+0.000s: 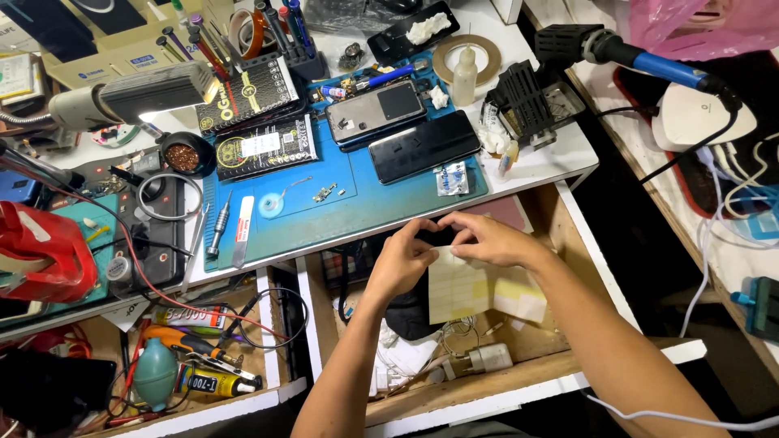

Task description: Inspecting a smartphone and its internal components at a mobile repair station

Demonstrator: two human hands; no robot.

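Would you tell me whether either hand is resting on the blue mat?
No: both the left hand and right hand pinch a small dark part over the open drawer, off the blue mat.

You get bright, even light from desk lamp [154,91] upper left; glare on blue mat [341,203]; open drawer [487,381] shadowed; edges bowed, slightly soft.

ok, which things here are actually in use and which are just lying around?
In use:
left hand
right hand
small dark part pinched between both hands
yellow sheet under the hands, over the open drawer

Lying about:
two phones on the blue mat
screwdriver
glue bottle
tape roll
soldering iron
charger in the drawer
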